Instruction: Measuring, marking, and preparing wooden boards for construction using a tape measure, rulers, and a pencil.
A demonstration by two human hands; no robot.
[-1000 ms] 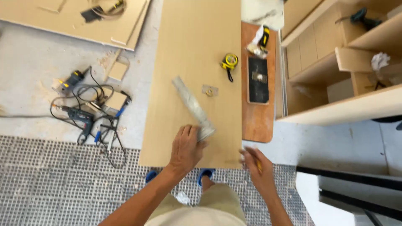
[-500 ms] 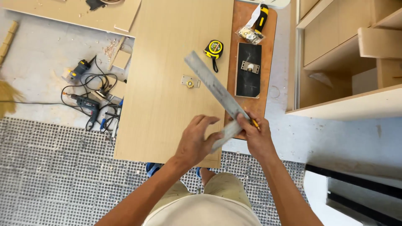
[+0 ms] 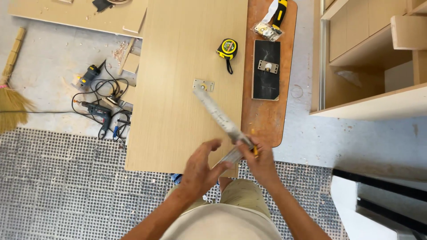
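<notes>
Nearest the camera, the person's right hand [image 3: 262,162] has its grip pinched on the near end of a metal try square [image 3: 220,118], with what looks like a yellow pencil [image 3: 254,151] tucked against the same fingers, while the left hand [image 3: 200,171] has its fingers spread and curled loosely just beside the square's stock, touching it lightly if at all. The blade slants away over the pale laminate board [image 3: 178,66] towards a small metal mounting plate [image 3: 203,85]. Held by one end only, the square could likely swing and scratch the laminate or knock the plate. Farther off lie a yellow and black tape measure [image 3: 227,48], a black panel [image 3: 267,69] on the brown worktop [image 3: 289,44], and a clear rumpled bag of fittings [image 3: 266,30]; its contents are too small to tell.
</notes>
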